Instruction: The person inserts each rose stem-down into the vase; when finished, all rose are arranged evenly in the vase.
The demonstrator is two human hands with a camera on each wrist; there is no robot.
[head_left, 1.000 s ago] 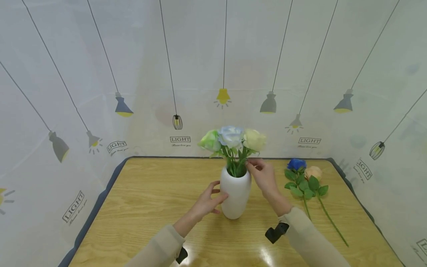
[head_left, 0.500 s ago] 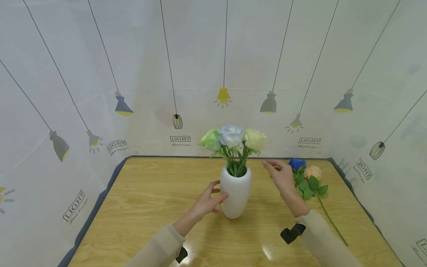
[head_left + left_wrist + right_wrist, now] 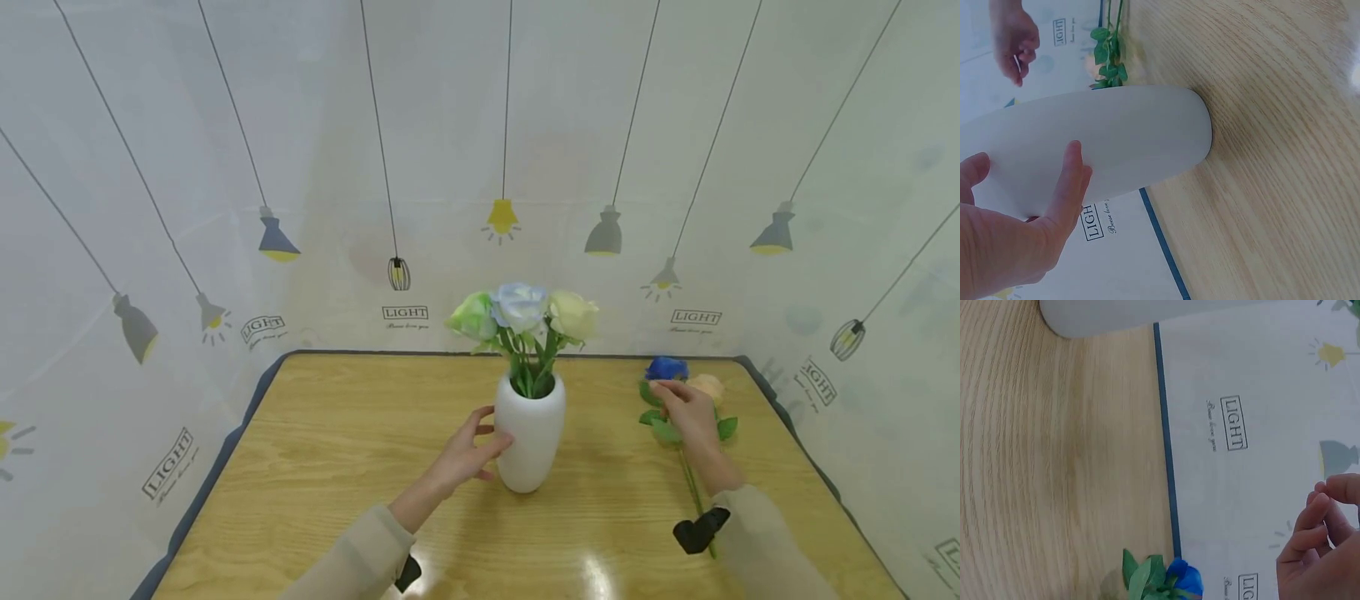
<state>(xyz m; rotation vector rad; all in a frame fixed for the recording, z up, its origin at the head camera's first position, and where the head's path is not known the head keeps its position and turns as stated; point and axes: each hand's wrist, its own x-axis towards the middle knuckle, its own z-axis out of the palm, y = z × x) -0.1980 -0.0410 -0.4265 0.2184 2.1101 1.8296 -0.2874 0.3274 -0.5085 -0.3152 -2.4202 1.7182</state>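
A white vase (image 3: 531, 442) stands upright on the table with a green rose (image 3: 472, 316), a pale blue rose (image 3: 519, 307) and a cream rose (image 3: 573, 315) in it. My left hand (image 3: 463, 454) holds the vase's left side, thumb in front and fingers behind; the left wrist view shows thumb and fingers spread on the white wall (image 3: 1129, 131). My right hand (image 3: 692, 418) hovers over a blue rose (image 3: 666, 367) and a peach rose (image 3: 707, 387) lying at the right. Its fingers are loosely curled, with nothing seen between them; it hides part of their leaves and stems.
The wooden table (image 3: 360, 417) has a dark blue edge along the back and sides. Behind it hangs a pale wall covering (image 3: 330, 167) printed with lamps and the word LIGHT. Black wrist cameras sit on both of the person's sleeves.
My right hand has left the cream rose's stem at the vase mouth and moved right, over the lying roses. The left hand and vase have stayed put.
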